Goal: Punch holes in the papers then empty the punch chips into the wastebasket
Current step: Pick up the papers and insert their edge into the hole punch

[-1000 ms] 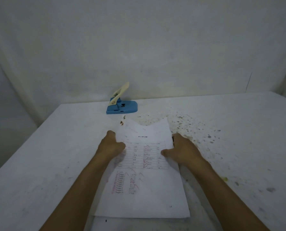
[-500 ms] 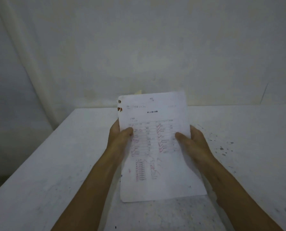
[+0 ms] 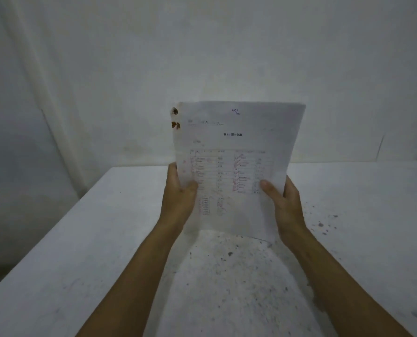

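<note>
I hold a stack of printed papers upright above the white table, facing me. The top sheet carries a table with red marks and two rust-brown spots at its upper left corner. My left hand grips the stack's left edge, thumb on the front. My right hand grips the right edge the same way. The blue hole punch is hidden behind the papers. No wastebasket is in view.
Dark specks and stains dot the table under and to the right of the papers. A pale wall rises behind the table's far edge. The table's left edge drops off to a darker floor.
Both hands lifted the papers off the table and raised them upright toward my face. The papers now hide the blue punch, which was visible a second ago.
</note>
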